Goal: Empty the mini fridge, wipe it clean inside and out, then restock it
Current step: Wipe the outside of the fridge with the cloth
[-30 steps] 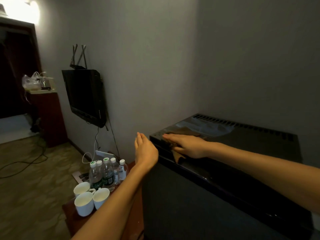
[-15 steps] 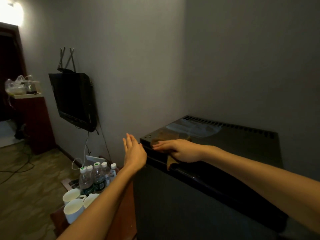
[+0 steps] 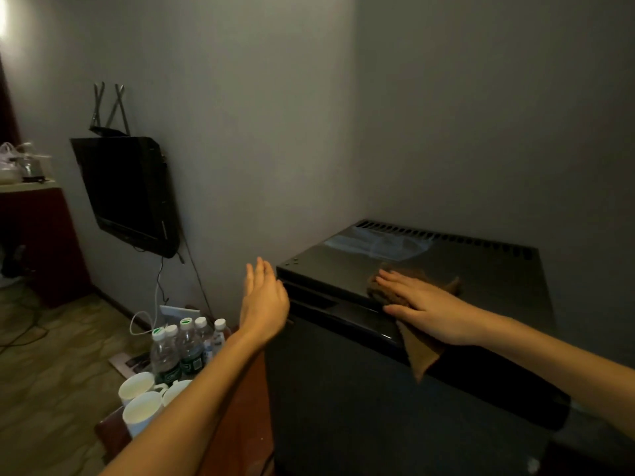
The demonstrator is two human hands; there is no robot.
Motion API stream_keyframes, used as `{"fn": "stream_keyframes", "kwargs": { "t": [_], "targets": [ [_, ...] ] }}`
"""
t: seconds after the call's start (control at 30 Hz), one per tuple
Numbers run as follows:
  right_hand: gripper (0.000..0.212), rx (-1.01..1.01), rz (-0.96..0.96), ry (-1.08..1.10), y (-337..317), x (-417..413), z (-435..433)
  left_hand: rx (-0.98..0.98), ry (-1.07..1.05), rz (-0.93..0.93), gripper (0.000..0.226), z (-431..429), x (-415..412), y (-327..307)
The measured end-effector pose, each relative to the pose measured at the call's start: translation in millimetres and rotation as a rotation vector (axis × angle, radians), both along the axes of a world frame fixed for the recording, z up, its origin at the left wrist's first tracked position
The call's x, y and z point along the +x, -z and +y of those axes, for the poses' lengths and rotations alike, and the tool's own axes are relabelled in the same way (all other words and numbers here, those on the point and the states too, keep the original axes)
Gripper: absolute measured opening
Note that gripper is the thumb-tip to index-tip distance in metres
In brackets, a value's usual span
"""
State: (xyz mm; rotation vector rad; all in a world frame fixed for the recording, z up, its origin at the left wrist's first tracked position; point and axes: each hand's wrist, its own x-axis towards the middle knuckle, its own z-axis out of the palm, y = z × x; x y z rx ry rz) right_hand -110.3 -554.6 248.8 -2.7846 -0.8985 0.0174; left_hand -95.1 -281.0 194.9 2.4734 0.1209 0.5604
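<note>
R hand (image 3: 426, 307) flat, fingers straight, pressing cloth (image 3: 421, 355) on fridge (image 3: 488, 269) top. L hand (image 3: 263, 304) open, raised at fridge's 9 o'clock. Bottles (image 3: 182, 348), cups (image 3: 141, 407) at 7 o'clock.

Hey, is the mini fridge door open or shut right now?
Shut. The mini fridge door lies flush under the top edge, no interior showing, while the right hand presses a brown cloth on top.

1 head cam only, no 2nd view to overlap. Looks forward and down into the room corner from standing height, close over the mini fridge (image 3: 429, 269) top; both forearms enter from bottom edge.
</note>
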Motion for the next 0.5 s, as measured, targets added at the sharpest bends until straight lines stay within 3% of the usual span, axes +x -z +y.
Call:
{"fn": "stream_keyframes", "kwargs": {
  "t": [0.17,0.27,0.4,0.5],
  "targets": [
    [0.049,0.002,0.032,-0.187,-7,22,57,0.058,0.134,-0.167,0.05,17,7,14],
    [0.047,-0.006,-0.036,-0.279,0,38,123,-0.05,0.209,-0.33,0.051,23,10,27],
    [0.044,0.119,-0.03,-0.182,2,52,180,-0.392,0.261,-0.38,0.053,45,17,50],
    [0.048,0.106,-0.073,-0.09,7,42,180,-0.39,0.322,-0.427,0.049,56,22,54]
  ]
}}
